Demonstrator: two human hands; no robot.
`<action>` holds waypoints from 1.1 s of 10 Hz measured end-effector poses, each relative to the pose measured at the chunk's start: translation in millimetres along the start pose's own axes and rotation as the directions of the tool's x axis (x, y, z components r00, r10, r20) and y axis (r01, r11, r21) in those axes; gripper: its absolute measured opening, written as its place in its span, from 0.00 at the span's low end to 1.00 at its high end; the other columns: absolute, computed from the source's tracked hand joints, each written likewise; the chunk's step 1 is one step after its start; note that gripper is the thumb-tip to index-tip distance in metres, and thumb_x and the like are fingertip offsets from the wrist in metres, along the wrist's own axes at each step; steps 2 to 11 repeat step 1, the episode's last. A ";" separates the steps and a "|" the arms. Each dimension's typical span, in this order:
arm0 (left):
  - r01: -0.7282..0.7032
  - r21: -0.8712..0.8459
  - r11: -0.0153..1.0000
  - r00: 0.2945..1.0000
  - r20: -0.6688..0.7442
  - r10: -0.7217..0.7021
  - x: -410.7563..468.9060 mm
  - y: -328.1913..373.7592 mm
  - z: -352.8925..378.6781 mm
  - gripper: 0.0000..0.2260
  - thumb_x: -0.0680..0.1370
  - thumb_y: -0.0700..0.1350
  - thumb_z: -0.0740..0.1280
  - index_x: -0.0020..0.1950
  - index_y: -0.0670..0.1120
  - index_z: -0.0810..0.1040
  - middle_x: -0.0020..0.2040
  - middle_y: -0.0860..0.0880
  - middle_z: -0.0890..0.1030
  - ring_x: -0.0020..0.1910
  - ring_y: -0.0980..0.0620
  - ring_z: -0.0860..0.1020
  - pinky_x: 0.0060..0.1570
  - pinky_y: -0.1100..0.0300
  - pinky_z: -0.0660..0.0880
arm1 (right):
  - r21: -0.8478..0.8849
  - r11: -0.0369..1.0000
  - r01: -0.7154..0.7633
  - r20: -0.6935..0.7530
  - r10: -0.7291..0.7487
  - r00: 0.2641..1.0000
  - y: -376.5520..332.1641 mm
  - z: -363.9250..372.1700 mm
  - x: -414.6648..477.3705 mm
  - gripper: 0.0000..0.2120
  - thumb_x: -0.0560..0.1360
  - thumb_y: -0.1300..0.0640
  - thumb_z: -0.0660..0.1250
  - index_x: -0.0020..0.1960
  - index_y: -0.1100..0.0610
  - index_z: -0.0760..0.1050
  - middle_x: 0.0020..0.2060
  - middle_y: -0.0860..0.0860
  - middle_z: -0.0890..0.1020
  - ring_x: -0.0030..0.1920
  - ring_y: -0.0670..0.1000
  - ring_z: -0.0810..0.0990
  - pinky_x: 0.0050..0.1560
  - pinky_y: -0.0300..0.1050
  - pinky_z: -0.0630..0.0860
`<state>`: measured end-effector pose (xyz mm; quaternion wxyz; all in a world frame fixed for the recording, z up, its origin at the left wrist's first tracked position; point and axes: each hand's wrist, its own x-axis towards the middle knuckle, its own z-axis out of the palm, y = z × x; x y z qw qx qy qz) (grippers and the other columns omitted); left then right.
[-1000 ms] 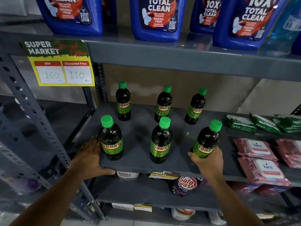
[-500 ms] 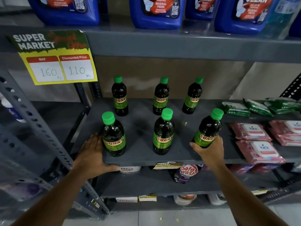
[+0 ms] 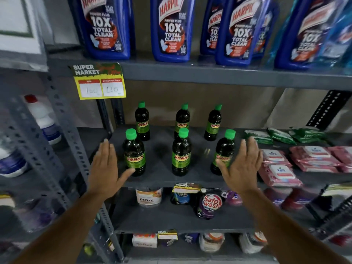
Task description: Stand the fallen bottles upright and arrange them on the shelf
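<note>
Several dark Sunny bottles with green caps stand upright in two rows on the grey shelf (image 3: 162, 178). The front row holds a left bottle (image 3: 134, 153), a middle bottle (image 3: 181, 153) and a right bottle (image 3: 223, 149). Behind them stand three more, at back left (image 3: 142, 121), back middle (image 3: 182, 119) and back right (image 3: 213, 123). My left hand (image 3: 106, 168) is open beside the front left bottle, thumb close to its base. My right hand (image 3: 242, 166) is open in front of the front right bottle, holding nothing.
Blue Harpic bottles (image 3: 171, 29) line the shelf above, over a yellow price tag (image 3: 100, 81). Pink wipe packs (image 3: 279, 168) and green packs (image 3: 282, 135) lie to the right of the bottles. A Safewash pouch (image 3: 209, 204) and a tub (image 3: 148, 196) sit on the shelf below.
My right hand let go of the front right bottle, which now stands upright. My left hand lifted off the shelf edge. Both hands pulled back with fingers spread; the camera tilted upward.
</note>
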<state>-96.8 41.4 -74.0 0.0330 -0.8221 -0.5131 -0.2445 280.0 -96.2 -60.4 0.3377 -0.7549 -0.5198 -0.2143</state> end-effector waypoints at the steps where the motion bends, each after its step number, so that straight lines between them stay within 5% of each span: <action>1: -0.147 0.089 0.985 0.977 -0.140 0.159 -8.1 27.2 -29.2 0.41 0.78 0.67 0.46 0.74 0.32 0.53 0.76 0.32 0.50 0.76 0.37 0.46 0.73 0.45 0.47 | -0.110 0.977 0.181 0.034 -0.179 0.983 -2.8 -32.4 12.4 0.42 0.76 0.35 0.55 0.76 0.64 0.50 0.77 0.66 0.52 0.77 0.64 0.49 0.73 0.66 0.46; 11: -0.147 0.089 0.985 0.977 -0.140 0.159 -8.1 27.2 -29.2 0.41 0.78 0.67 0.46 0.74 0.32 0.53 0.76 0.32 0.50 0.76 0.37 0.46 0.73 0.45 0.47 | -0.110 0.977 0.181 0.034 -0.179 0.983 -2.8 -32.4 12.4 0.42 0.76 0.35 0.55 0.76 0.64 0.50 0.77 0.66 0.52 0.77 0.64 0.49 0.73 0.66 0.46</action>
